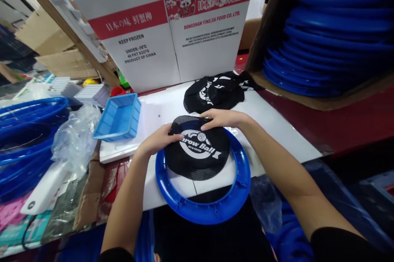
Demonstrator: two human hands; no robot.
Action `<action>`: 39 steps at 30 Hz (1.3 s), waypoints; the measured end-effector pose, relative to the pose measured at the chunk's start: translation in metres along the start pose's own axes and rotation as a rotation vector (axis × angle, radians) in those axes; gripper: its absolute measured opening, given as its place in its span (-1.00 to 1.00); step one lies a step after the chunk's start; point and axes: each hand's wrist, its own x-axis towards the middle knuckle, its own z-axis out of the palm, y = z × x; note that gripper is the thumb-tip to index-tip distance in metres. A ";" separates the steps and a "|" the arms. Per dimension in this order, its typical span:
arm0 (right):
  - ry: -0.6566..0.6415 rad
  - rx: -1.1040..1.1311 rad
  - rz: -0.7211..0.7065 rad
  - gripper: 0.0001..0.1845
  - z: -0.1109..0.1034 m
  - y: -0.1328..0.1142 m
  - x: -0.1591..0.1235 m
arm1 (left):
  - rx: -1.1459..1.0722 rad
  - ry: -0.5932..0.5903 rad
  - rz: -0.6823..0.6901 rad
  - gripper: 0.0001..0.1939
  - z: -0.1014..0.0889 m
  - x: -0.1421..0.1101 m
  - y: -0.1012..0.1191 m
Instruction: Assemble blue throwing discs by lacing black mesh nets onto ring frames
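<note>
A round black mesh piece with a white "Throw Ball!" print lies over the far part of a blue plastic ring. The ring's near edge overhangs the table's front, close to my body. My left hand grips the mesh at its left edge, thumb on top and fingers partly hidden. At the far right edge, my right hand pinches the mesh between thumb and fingers. Just beyond my hands, more black printed mesh pieces lie in a loose pile.
White board covers the work surface. A blue plastic bin stands to the left, near a clear plastic bag and stacked blue rings. Tall white cartons close off the back. At right, a cardboard box holds many blue rings.
</note>
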 end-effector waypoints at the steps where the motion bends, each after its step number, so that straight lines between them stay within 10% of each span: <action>1: 0.030 -0.103 -0.003 -0.67 -0.001 0.001 0.002 | 0.064 -0.046 -0.012 -0.47 -0.001 -0.002 -0.002; 5: 0.050 -0.484 -0.062 -0.79 0.010 -0.001 0.005 | 0.346 -0.028 -0.115 -0.31 -0.002 -0.010 -0.010; 11: 0.113 -0.600 -0.045 -0.80 0.026 -0.011 0.000 | 1.099 0.334 0.143 -0.40 0.023 -0.028 0.005; 18: 0.004 -0.531 0.069 -0.86 0.011 -0.016 -0.003 | 1.406 -0.370 0.168 -0.46 0.073 -0.033 0.025; 24: -0.068 -0.614 0.063 -0.80 0.021 -0.020 -0.004 | 1.317 -0.430 0.098 -0.30 0.087 -0.036 0.014; 30: -0.027 -0.702 -0.068 -0.82 0.028 -0.019 -0.003 | 1.337 -0.177 0.139 -0.61 0.082 -0.030 0.014; 39: -0.282 -0.402 0.152 -0.69 0.018 -0.024 -0.011 | 1.340 0.088 0.188 -0.43 0.077 -0.012 0.003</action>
